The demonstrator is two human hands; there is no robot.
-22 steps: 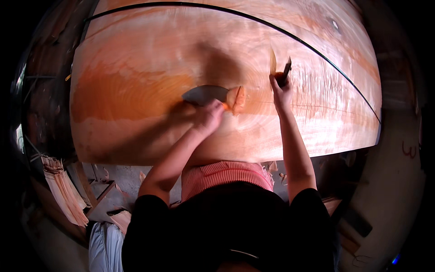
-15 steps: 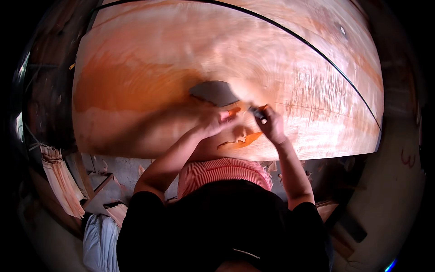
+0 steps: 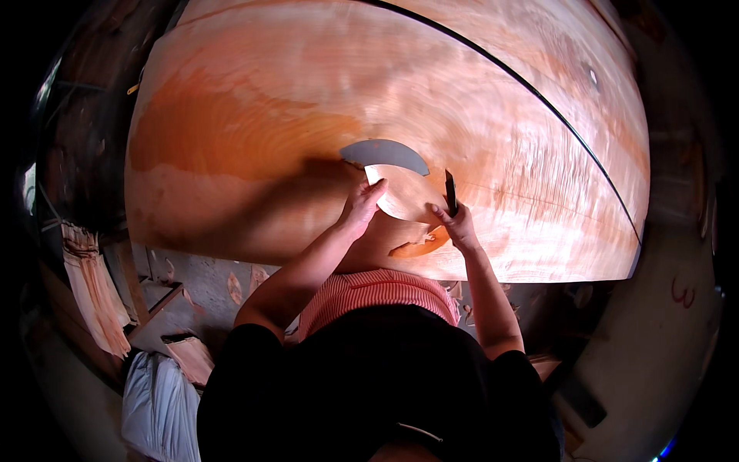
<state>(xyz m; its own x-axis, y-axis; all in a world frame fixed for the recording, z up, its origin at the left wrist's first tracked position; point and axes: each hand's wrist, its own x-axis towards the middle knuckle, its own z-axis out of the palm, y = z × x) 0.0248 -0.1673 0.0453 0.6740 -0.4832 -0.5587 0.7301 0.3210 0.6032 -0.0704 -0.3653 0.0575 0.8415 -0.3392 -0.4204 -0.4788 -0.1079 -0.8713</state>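
A thin, pale wood veneer piece (image 3: 406,194) with curved edges is held over the large veneer sheet (image 3: 292,208). My left hand (image 3: 362,206) pinches its left side, thumb on top. My right hand (image 3: 459,225) grips a dark, slim knife (image 3: 450,191), its slanted tip pointing away from me, and its thumb rests at the piece's right end. Just beyond lies a flat grey plate (image 3: 389,151) with a curved edge, partly covered by the veneer piece. Nearer me is an orange-brown patch with a ragged edge (image 3: 423,245) in the sheet.
A black strip (image 3: 531,81) curves across the far part of the sheet. Down at the left stand a bundle of veneer strips (image 3: 94,285) and a whitish bag (image 3: 160,408). Wood scraps (image 3: 234,288) lie on the floor by the sheet's near edge.
The veneer piece now shows raised between both hands, partly over the grey plate. My right hand has turned the knife to point away, and the motion blur has gone.
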